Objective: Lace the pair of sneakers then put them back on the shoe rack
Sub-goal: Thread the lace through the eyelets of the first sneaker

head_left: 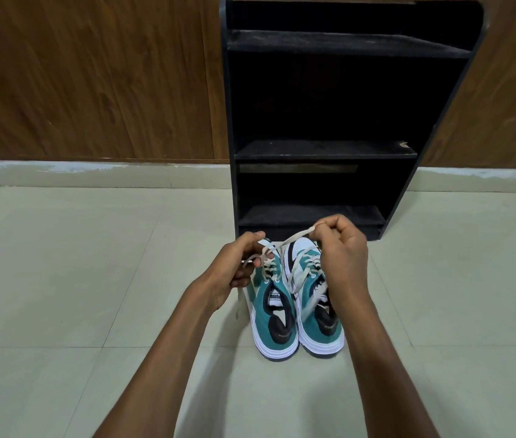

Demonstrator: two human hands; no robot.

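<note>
Setting: kneeling-height view over a pale tiled floor (92, 279), facing a black shoe rack (323, 150) standing against a wood-panelled wall (92, 74) in the upper half of the frame.

Sneakers: sitting side by side on the floor at lower centre, heels toward the camera, toes pointing up-frame at the foot of the rack; left sneaker (271, 314) and right sneaker (316, 311) touching or nearly so along their inner sides.

Long axis: running near-vertically in the frame, in line with both forearms and with the rack's open front.

Left hand (239, 263): curling shut around one end of the white lace (285, 243), at the left edge of the left sneaker's toe end, with the loose tail hanging down beside it.

Right hand (340, 248): pinching the other end of the same lace, hovering over the toe end of the right sneaker and slightly higher in the frame.

Lace: stretching taut between the two hands, crossing above the toe ends, appearing to rise from the left sneaker's upper eyelets.

Nearer hand: left, sitting just beside the sneaker being laced; right reaching across its neighbour.

Likely step: tightening or tying off the left sneaker, judging by the pull outward.

Rack shelves: all showing bare, the lowest one lying just beyond the toes.
</note>
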